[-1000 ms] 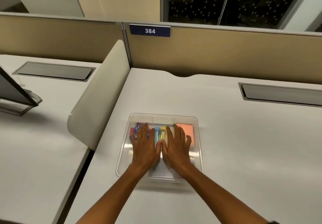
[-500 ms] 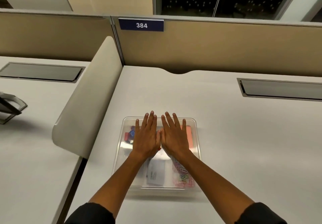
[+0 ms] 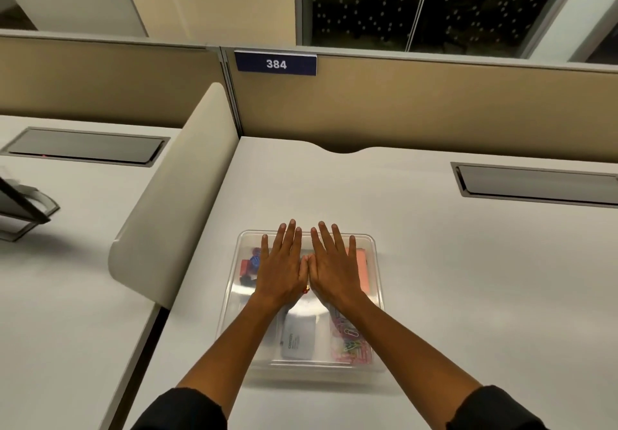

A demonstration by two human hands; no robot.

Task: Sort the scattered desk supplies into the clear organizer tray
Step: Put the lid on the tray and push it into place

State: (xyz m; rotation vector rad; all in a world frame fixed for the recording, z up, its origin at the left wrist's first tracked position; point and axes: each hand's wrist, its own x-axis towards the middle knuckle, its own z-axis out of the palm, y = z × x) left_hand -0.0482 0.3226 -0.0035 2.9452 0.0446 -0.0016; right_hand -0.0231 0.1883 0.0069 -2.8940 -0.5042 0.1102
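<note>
The clear plastic organizer tray sits on the white desk, holding coloured paper clips, a white card and an orange pad. Above the tray, the left hand and right hand lie flat, fingers straight, thumbs touching.

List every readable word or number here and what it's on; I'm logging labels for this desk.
"384": white digits on the blue plate fixed to the partition's top edge.
White packet in the clear tray: one printed word plus smaller lines, too blurred to read.
Nothing else carries text.
</note>
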